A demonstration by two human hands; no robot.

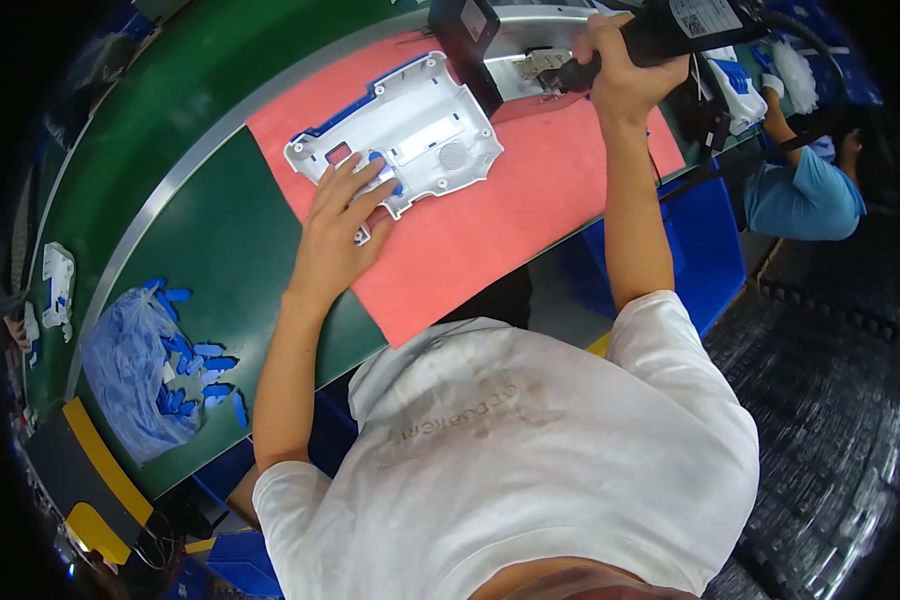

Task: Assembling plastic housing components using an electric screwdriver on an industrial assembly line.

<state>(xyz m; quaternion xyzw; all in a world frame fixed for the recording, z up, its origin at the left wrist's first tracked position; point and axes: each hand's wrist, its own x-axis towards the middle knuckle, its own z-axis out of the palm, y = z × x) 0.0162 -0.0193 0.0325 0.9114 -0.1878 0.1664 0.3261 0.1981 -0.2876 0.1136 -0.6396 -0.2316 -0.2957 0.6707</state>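
My left hand (338, 228) lies flat on the near corner of a white plastic housing (410, 135) with blue trim, its fingers spread over a small blue insert. The housing rests on a pink mat (490, 240) on the green workbench (220, 250). My right hand (620, 70) is raised at the far side and grips a black powered screwdriver (670, 30), whose tip points toward a small metal part (540, 62) beside a black fixture (467, 40).
A clear blue bag with several small blue plastic pieces (165, 370) lies at the left on the bench. White parts (58, 285) sit on the conveyor beyond. Another person in a blue shirt (805, 195) works at the right. Blue bins (710, 250) stand under the bench.
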